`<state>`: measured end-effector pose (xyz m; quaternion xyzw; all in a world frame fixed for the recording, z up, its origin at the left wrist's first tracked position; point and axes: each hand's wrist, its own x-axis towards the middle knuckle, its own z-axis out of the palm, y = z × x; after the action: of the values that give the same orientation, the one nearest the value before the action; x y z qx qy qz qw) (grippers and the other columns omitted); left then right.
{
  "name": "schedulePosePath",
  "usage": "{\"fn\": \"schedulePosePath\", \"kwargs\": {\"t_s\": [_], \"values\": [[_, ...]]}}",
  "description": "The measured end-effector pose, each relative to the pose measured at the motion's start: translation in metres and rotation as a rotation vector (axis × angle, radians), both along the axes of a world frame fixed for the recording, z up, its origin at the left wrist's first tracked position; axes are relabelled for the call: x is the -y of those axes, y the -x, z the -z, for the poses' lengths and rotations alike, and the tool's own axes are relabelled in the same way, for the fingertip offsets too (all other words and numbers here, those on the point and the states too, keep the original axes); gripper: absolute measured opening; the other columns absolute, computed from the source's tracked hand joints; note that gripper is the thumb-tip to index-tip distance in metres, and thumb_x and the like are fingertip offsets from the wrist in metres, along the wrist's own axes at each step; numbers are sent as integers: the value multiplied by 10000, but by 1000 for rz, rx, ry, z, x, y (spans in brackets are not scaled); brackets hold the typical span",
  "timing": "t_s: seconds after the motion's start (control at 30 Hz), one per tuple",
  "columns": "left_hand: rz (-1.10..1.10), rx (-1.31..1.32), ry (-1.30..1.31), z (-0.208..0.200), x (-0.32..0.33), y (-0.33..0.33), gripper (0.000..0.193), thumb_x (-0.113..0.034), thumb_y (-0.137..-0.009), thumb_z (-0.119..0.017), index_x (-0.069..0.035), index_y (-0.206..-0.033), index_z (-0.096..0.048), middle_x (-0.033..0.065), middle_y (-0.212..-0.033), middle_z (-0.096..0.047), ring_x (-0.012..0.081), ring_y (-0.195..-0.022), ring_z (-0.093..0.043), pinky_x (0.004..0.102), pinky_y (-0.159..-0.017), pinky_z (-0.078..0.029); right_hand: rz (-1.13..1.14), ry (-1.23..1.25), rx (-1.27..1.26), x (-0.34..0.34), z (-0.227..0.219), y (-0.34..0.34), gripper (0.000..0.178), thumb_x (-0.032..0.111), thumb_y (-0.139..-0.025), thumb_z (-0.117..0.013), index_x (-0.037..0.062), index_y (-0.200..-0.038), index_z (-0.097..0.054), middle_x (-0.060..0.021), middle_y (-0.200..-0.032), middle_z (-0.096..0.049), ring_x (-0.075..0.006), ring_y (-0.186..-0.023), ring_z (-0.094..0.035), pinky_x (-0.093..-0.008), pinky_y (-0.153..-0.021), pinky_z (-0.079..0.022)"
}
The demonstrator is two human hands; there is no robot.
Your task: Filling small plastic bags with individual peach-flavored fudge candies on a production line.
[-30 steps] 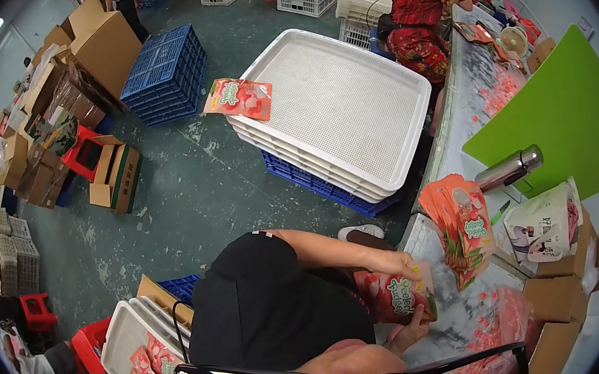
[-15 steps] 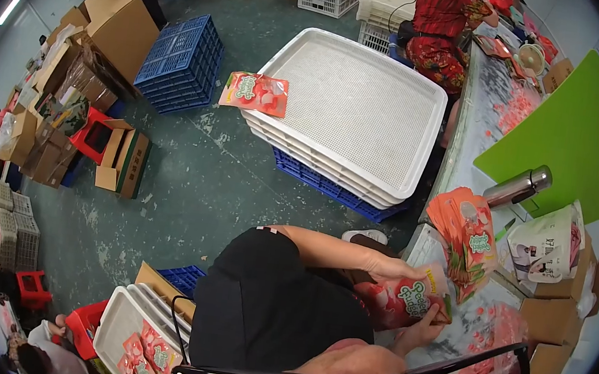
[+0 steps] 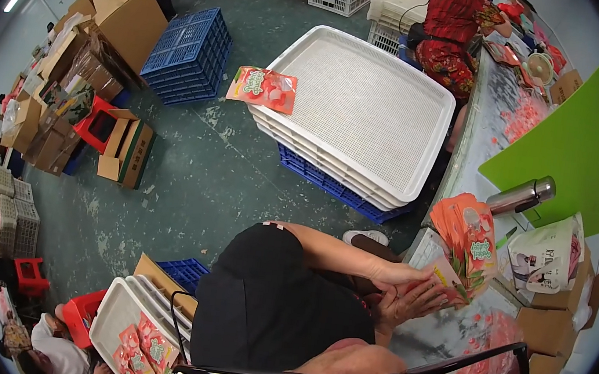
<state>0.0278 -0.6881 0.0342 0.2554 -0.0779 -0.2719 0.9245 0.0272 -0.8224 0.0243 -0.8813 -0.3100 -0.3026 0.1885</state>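
Between my two hands is a pink printed candy pouch (image 3: 445,274), tilted and partly covered by fingers. My left hand (image 3: 397,273) grips its near side, with the fingers against the film. The fingers of my right hand (image 3: 413,303) lie stretched together across the pouch's lower side, pressing it. Just beyond, a fanned pile of similar pouches (image 3: 461,224) rests on the worktable (image 3: 407,347). Pink wrapped pieces in a clear bag (image 3: 494,342) lie on the table on the right hand's side.
A stack of white mesh trays (image 3: 367,113) stands on blue crates, with one pouch (image 3: 266,89) at its corner. Along the table are a steel flask (image 3: 527,197), a green board (image 3: 569,158) and a cardboard box (image 3: 545,329). A person in red (image 3: 451,27) works further along.
The pouch has turned from showing its printed front to a tilted, partly covered position. My right hand has moved up over it with fingers straightened. The view has shifted slightly.
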Motion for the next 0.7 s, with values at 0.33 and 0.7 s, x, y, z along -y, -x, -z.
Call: {"fn": "schedulePosePath", "kwargs": {"t_s": [0.33, 0.7], "values": [[-125, 75, -25, -15, -27, -1, 676, -515, -1024, -357, 33, -1419, -382, 139, -1371, -516, 197, -1198, -540, 359, -1008, -466, -58, -1286, -968, 13, -51, -30, 402, 240, -1014, -525, -64, -1274, -479, -150, -1206, -576, -210, -1045, -573, -351, -935, -463], [-375, 155, -205, -7, -55, 2, 477, -361, -1047, -424, 47, -1246, -569, 104, -1184, -651, 145, -1047, -614, 308, -922, -507, -254, -1332, -934, -10, -48, -40, 314, 177, -976, -510, -48, -1190, -559, -123, -1182, -586, -216, -1090, -567, -344, -964, -460]]}}
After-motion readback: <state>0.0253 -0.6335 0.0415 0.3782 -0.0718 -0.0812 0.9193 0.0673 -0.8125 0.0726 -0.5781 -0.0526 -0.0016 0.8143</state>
